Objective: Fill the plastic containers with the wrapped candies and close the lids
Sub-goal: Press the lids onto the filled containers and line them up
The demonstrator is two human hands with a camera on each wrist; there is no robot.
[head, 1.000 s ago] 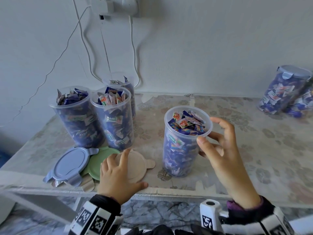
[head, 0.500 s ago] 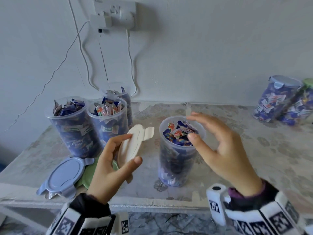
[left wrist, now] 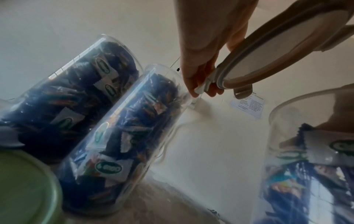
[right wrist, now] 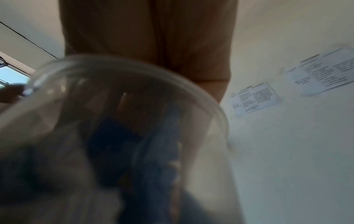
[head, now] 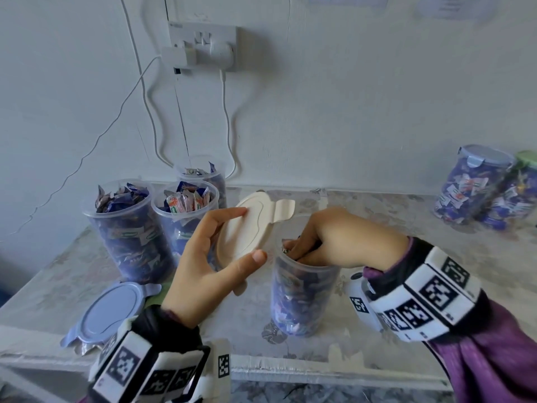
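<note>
right fingertips (head: pixel 293 251) hidden in container (head: pixel 302 301), green lid (left wrist: pixel 25 189) cropped

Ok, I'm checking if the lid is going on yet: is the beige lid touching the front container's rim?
Apart. The head view shows the left hand holding the beige round plastic lid tilted, left of the clear plastic container, table showing between them.

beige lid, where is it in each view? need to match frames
Head: beige lid mid-frame, tilted, held by the left hand, left of the open container.
Left wrist: top right, underside facing the camera, fingers on its edge.
Right wrist: not in it.
Shared landmark: the open container, lower right in left wrist, filling the lower left in right wrist.
</note>
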